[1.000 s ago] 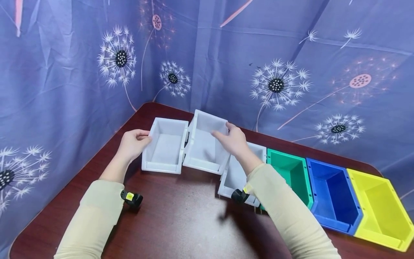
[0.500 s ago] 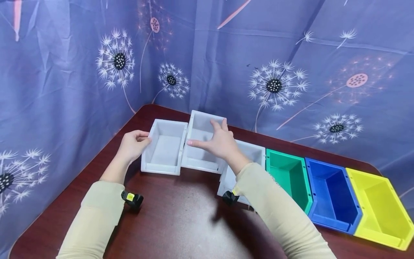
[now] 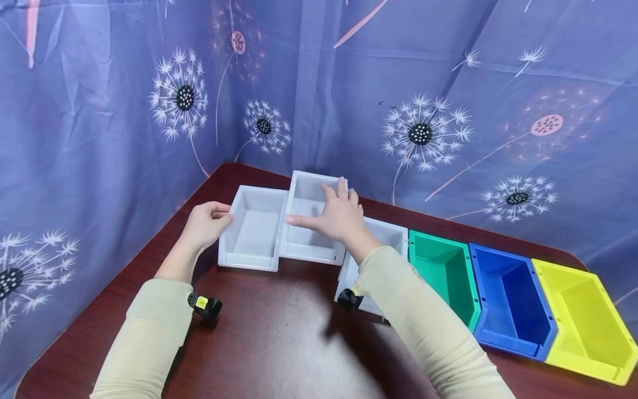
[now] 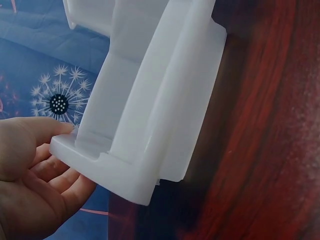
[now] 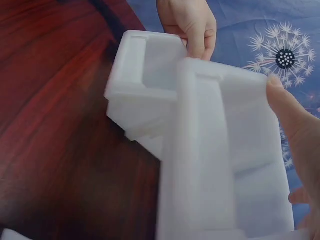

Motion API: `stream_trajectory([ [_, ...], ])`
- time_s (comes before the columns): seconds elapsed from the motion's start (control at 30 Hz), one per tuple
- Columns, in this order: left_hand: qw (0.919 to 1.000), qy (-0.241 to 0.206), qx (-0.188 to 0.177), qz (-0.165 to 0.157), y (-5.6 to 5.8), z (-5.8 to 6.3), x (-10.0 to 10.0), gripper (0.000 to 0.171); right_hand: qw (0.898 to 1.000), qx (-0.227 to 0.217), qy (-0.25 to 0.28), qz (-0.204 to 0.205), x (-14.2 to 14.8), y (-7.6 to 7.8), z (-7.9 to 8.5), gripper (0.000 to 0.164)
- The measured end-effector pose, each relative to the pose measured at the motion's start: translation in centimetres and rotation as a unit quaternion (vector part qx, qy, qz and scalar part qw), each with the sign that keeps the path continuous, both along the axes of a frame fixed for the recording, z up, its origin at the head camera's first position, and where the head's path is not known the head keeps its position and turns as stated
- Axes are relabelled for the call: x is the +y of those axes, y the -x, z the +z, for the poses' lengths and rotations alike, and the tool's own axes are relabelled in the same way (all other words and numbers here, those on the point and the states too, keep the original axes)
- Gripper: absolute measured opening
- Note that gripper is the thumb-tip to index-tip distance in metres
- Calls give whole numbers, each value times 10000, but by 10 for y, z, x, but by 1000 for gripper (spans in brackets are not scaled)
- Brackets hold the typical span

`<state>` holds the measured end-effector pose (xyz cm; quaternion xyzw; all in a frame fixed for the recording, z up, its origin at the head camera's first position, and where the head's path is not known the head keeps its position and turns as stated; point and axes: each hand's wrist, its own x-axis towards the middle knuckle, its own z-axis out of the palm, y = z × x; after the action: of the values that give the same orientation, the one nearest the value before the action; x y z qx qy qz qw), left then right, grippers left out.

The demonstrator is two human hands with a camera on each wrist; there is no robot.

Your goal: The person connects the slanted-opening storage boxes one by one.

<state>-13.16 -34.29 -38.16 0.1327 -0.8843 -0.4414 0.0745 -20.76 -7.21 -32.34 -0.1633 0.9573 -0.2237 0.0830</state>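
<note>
My left hand (image 3: 201, 224) pinches the outer left wall of the leftmost white bin (image 3: 256, 230), thumb on the rim. My right hand (image 3: 339, 219) reaches across the middle white bin (image 3: 319, 252) and grips it, its thumb at the left rim and its spread fingers by the far right corner. The two bins stand side by side, with the middle bin's left edge against or overlapping the left bin's right edge. In the right wrist view the thumb (image 5: 287, 105) touches the middle bin's rim. My hand hides part of the middle bin's inside.
A third white bin (image 3: 386, 230) is partly covered by my right forearm. To its right, green (image 3: 431, 255), blue (image 3: 508, 299) and yellow (image 3: 583, 321) bins form a row on the dark wood table (image 3: 259, 332). A patterned blue curtain (image 3: 344, 111) hangs behind.
My right hand has shifted from the middle bin's right wall to a span across it. That bin has straightened and moved left against the leftmost bin. My left hand keeps its hold.
</note>
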Motion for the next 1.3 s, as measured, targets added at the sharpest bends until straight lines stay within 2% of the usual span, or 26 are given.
stream_trajectory([
  [0.23,9999,63,-91,-115,4,-2,-2,33,9951,418,-359,816,-3,9,0,128],
  [0.43,9997,-49,-185,-120,11,-6,-3,31,9861,263,-523,1553,-9,18,5,124],
  [0.57,9991,-280,-300,-139,13,-9,-3,33,9803,83,-649,1862,-12,22,10,122],
  [1.0,9984,-439,-343,-136,15,-8,-3,38,9779,-201,-793,1925,-15,31,12,124],
  [1.3,9987,-344,-367,-84,15,-5,-8,40,9789,-260,-724,1893,-20,34,7,124],
])
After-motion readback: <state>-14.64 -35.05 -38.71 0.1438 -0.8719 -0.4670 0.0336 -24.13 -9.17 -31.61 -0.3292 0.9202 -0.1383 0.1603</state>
